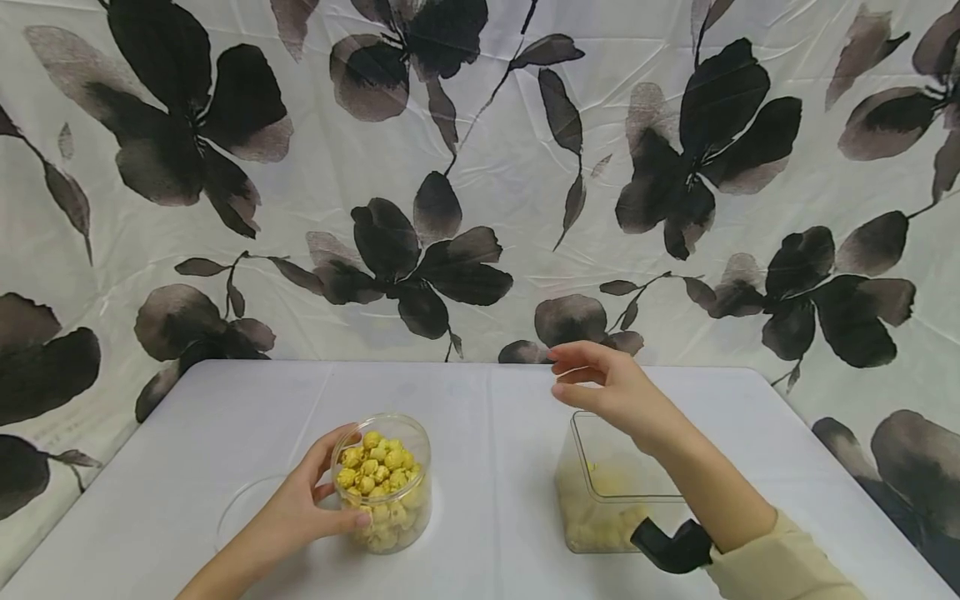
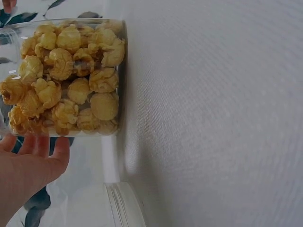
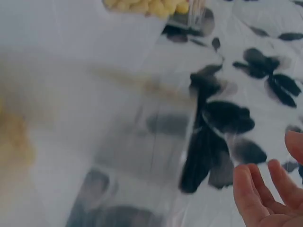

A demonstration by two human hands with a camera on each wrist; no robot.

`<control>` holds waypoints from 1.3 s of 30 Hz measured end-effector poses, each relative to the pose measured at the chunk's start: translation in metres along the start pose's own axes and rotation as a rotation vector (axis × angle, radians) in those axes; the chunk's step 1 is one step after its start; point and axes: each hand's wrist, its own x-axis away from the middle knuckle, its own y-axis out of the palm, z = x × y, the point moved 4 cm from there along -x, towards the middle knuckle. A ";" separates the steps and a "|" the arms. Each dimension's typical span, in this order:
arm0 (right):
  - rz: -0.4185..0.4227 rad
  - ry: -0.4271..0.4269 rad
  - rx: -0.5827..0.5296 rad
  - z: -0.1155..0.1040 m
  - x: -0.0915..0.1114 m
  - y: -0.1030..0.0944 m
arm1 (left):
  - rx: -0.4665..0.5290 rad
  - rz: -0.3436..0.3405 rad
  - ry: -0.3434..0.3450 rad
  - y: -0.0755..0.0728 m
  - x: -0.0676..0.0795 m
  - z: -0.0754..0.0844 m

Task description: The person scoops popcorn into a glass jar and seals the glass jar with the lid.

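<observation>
A clear round jar of yellow popcorn stands upright on the table at centre left, without a lid on it. My left hand grips its left side, thumb at the front and fingers around the back; the left wrist view shows these fingers against the jar. To the right is a clear square-rimmed container with popcorn low inside. Over its rim hovers my right hand, fingers loosely bent and holding nothing. The right forearm hides part of this container.
A clear round lid lies on the white table, left of the jar and partly behind the left arm. A floral cloth hangs behind the table's back edge. A black strap piece sits at the right wrist.
</observation>
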 end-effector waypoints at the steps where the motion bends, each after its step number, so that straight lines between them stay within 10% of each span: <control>1: -0.002 0.000 -0.017 -0.001 -0.001 0.006 | 0.003 -0.002 0.002 0.000 0.000 0.000; 19: -0.120 0.044 -0.168 0.024 -0.026 0.113 | 0.003 -0.001 0.013 -0.001 0.000 -0.001; 39: -0.358 0.041 -0.275 0.053 -0.033 0.175 | 0.028 -0.020 0.014 0.001 -0.001 -0.004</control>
